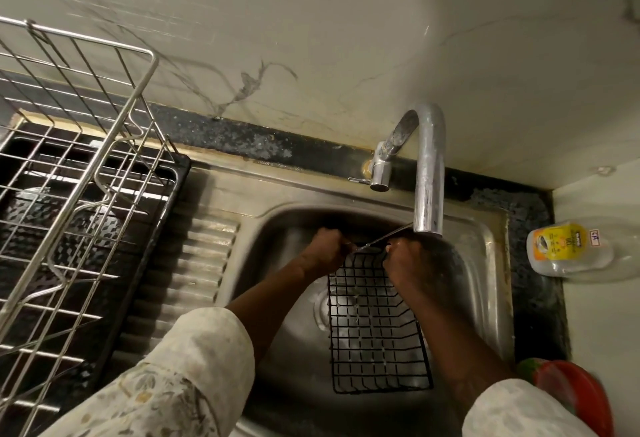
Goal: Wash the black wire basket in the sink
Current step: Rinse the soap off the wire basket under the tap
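Observation:
A black wire basket stands tilted in the steel sink, its near edge low and its far edge raised below the tap spout. My left hand grips the basket's far edge at the left. My right hand grips the same edge at the right, just under the spout. A thin silvery rod or wire runs between the two hands toward the spout. I cannot tell whether water is running.
A chrome tap arches over the sink's back. A steel dish rack on a black tray fills the left, over the ribbed drainboard. A clear jar with a yellow label lies at the right. A red container sits near right.

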### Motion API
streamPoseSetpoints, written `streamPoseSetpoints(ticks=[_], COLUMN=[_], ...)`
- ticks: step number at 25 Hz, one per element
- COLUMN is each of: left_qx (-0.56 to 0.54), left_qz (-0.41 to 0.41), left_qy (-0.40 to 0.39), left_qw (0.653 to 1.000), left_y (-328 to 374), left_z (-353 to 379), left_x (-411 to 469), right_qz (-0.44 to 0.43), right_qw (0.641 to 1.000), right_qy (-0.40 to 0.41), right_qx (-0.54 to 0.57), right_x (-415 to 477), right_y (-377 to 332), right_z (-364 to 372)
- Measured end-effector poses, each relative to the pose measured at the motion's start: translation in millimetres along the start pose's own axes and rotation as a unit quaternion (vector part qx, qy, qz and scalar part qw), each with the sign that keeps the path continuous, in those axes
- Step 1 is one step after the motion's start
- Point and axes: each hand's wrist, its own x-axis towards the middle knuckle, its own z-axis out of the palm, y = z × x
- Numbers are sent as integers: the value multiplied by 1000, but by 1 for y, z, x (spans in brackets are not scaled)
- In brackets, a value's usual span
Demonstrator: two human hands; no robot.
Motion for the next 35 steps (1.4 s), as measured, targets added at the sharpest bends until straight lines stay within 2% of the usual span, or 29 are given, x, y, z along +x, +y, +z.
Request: streamPoseSetpoints(ticks=[4, 9, 12, 16, 19, 21, 23, 25, 26, 27, 29, 30, 31, 32, 33, 34, 35], left_qx=[38, 175, 178, 169, 138, 49, -5, 1, -11, -21, 65, 98, 117, 102, 75, 52, 56], left_qz=[4, 32, 63, 132, 48, 18, -60, -149, -195, -205, -215, -215, -214, -206, -206, -209, -195], left_qy=[19, 39, 27, 129, 151, 183, 169, 196, 200, 208, 227, 204, 183, 198, 216, 236, 261], left_qw=[999, 983, 982, 968, 978, 982, 984, 969, 960, 956, 948, 950, 952, 953, 951, 947, 944], left_y=[6, 1, 5, -19, -47, -48, -52, -57, -58, -57, -56, -52, -54, -56, -57, -60, -60], left_z=[2, 2, 0, 7, 8, 9, 13, 16, 17, 18, 18, 17, 17, 19, 18, 20, 20], left_x=[-1, -2, -14, -38, -46, -51, -56, -59, -61, -63, -59, -59, -57, -58, -59, -59, -59], right_qz=[13, -54, -53, -60, -61, -28, -10, 1, 2, 5, 32, 64, 105, 144, 180, 215, 237], right_qw=[1000, 998, 982, 949, 918, 873, 832, 819, 818, 816, 810, 797, 763, 715, 651, 571, 513], right_qy=[9, -8, -20, -41, 14, 66, 129, 139, 108, 48, -161, -252, -302, -309, -289, -253, -210], right_qx=[0, 30, 177, 306, 392, 483, 539, 557, 565, 576, 563, 546, 562, 610, 679, 751, 798], right_x=[-1, 2, 2, 2, -18, -36, -49, -52, -52, -53, -45, -38, -30, -20, -11, -2, 6], right_y=[1, -12, -26, -39, -45, -44, -44, -51, -53, -56, -60, -57, -52, -48, -47, -47, -49], right_z=[-1, 3, 2, 1, 3, 2, 1, 7, 16, 25, 47, 55, 59, 62, 61, 60, 58])
